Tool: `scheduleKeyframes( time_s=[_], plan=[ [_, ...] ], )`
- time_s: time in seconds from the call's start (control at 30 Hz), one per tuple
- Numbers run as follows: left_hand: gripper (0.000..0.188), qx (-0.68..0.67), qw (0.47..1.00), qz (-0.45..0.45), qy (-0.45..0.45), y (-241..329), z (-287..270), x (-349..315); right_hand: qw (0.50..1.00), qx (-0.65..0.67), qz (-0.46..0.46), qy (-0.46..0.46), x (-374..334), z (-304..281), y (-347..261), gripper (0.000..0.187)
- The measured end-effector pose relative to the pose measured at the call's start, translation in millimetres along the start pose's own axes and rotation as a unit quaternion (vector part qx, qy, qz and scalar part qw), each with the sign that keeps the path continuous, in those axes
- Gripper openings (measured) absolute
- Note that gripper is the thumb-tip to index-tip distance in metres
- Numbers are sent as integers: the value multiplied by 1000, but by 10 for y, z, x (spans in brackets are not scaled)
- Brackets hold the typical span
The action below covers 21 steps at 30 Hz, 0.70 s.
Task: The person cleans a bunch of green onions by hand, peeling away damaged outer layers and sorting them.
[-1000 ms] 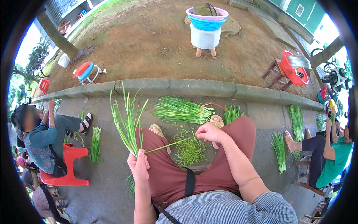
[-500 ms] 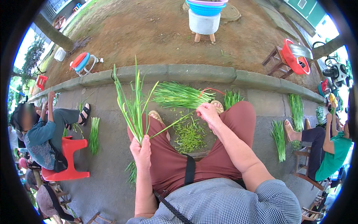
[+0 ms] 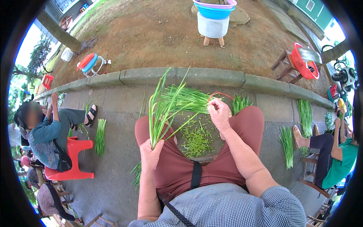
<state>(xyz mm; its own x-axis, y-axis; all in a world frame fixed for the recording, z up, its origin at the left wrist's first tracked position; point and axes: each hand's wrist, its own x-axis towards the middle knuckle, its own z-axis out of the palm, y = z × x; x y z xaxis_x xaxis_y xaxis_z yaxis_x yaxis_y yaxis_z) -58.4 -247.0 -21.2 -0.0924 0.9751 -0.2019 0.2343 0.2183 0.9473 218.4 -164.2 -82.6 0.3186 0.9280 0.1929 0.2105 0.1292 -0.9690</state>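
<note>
My left hand is closed around the lower ends of a loose bunch of long green chive-like stalks, which fan upward above my left knee. One stalk leans out to the right, toward my right hand. The right hand's fingers are pinched together over my right knee; what they hold, if anything, is too small to make out. Short green pieces lie in a pile on the ground between my legs. Beyond them rests a large bundle of green stalks, with a red tie at its right end.
Another stalk bundle lies beyond my right knee. A stone kerb crosses ahead. To the left a person sits on a red plastic chair; to the right another sits on a wooden chair. More bundles lie beside them.
The bunch in my left hand has swung to the right and tilts more that way. My right hand has come away from the leaning stalk's tip and turned upward.
</note>
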Motion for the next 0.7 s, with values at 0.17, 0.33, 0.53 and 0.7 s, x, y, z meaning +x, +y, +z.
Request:
scheduleKeyframes(
  time_s=[0.17, 0.33, 0.53, 0.7],
  plan=[
    [13, -46, 999, -10, 9, -17, 5, 7, 925, 267, 267, 31, 56, -147, 123, 7],
    [8, -159, 985, -71, 6, 68, -72, -17, 950, 60, 236, -195, -20, -127, 41, 21],
    [6, -226, 969, -99, 23, 85, -107, -2, 804, -343, -16, -485, -321, 67, 195, 55],
    [8, -259, 960, -108, 8, 74, -124, 14, 869, -209, -91, -440, -529, 323, 278, 60]
  ],
)
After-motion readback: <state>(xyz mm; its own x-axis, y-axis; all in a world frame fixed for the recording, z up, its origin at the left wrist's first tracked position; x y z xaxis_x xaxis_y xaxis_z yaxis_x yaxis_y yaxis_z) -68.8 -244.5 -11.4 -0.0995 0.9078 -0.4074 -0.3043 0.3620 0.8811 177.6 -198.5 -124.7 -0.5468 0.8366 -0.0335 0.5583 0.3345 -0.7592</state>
